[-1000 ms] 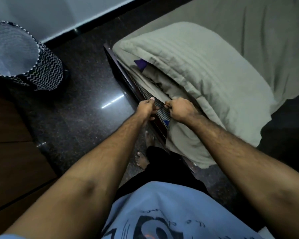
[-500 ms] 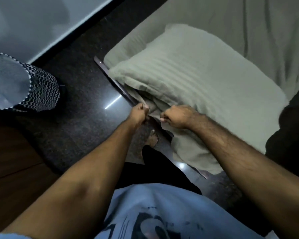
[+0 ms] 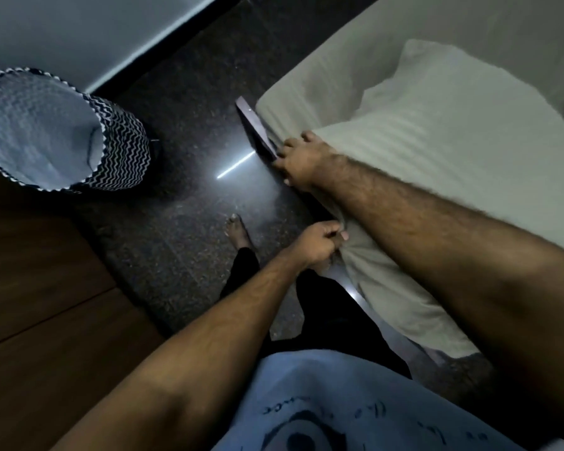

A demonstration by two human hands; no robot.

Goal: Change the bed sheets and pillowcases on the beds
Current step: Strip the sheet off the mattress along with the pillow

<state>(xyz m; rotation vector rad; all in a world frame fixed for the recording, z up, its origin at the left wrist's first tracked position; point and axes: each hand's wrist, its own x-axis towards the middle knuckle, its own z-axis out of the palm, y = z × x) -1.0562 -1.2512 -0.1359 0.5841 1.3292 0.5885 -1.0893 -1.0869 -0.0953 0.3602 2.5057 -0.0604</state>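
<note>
Zigzag-patterned basket (image 3: 62, 131) on dark floor (image 3: 189, 92)

Right hand (image 3: 302, 164) fingertips hidden under pillow (image 3: 437, 151) edge.
</note>
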